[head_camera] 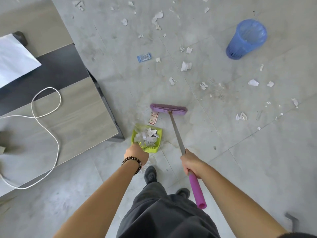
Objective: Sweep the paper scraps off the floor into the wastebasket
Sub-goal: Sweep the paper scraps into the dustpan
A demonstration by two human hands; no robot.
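Note:
My right hand (191, 163) grips the shaft of a purple broom (176, 133), whose head (168, 109) rests on the floor beyond a green dustpan (159, 133). My left hand (136, 153) holds the dustpan at its near end; the handle is hidden under the hand. White paper scraps (147, 135) fill the pan. A printed slip (153, 117) lies between broom head and pan. Several more scraps (186, 66) are scattered over the grey tiles. The blue mesh wastebasket (247, 39) with a liner stands upright at the far right.
A low grey table (82, 107) stands to the left, its corner close to the dustpan, with a white cord (46, 117) and white sheet (15, 59) on it. A blue wrapper (144, 57) lies on the floor. My feet (151, 174) stand just behind the pan.

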